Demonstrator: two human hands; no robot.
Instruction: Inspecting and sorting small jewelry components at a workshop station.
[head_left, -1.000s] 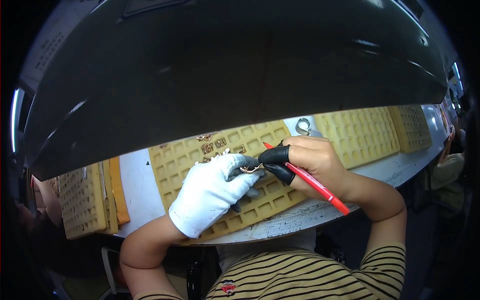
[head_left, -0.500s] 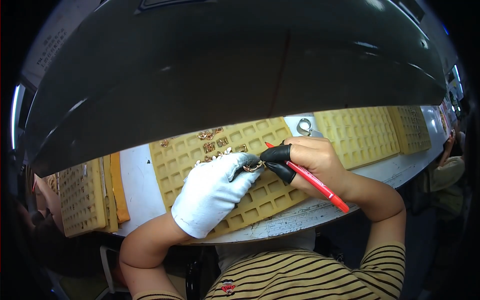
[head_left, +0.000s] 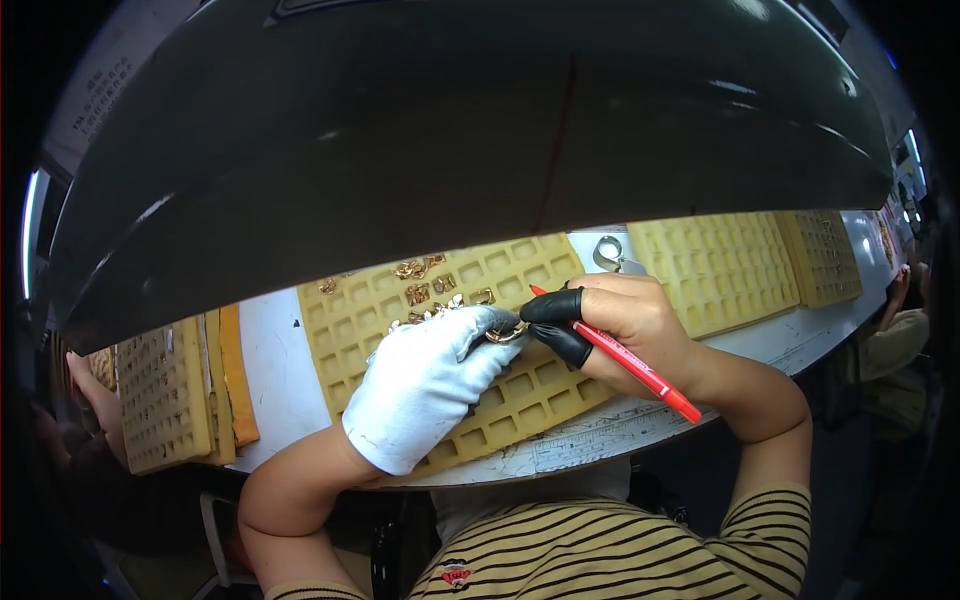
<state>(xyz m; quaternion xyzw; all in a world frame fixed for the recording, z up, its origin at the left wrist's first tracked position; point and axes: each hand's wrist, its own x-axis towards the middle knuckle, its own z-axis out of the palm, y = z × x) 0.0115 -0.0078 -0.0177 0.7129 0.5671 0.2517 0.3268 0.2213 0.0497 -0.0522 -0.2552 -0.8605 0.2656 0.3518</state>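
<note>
My left hand [head_left: 412,388], in a white glove with grey fingertips, is closed on a small gold-coloured jewelry piece [head_left: 503,337]. My right hand [head_left: 632,322] meets it there, its thumb and forefinger in black finger covers pinched at the piece's right end. A red pen [head_left: 645,372] is also tucked in the right hand, slanting down across the palm. My fingers partly hide the piece, so its exact kind is unclear. Under both hands lies a yellow tray [head_left: 543,427] of square pockets. Several gold-coloured pieces [head_left: 418,293] sit in its pockets beyond my left hand.
A large dark hood [head_left: 480,130] hangs over the far side. Another pocketed tray [head_left: 715,270] lies to the right, with a metal ring-shaped object [head_left: 608,250] between. Stacked trays [head_left: 165,400] stand at the left. Co-workers' arms [head_left: 95,395] show at both sides.
My hands keep nearly the same pose on the jewelry piece. The red pen's lower end has shifted very slightly. At the far left, a co-worker's arm has moved.
</note>
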